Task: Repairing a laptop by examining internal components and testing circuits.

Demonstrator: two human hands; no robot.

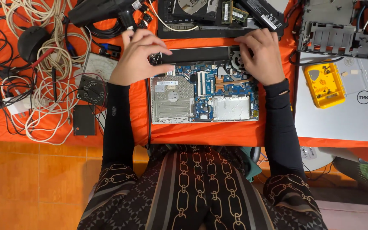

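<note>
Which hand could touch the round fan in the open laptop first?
Probably the right hand. It already rests over the round fan at the laptop's far right corner. The left hand is at the far left corner, by the long black strip.

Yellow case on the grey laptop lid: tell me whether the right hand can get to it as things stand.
Probably yes. The right hand rests on the opened laptop by its fan, and the yellow case lies uncovered just to its right, with nothing between them.
</note>
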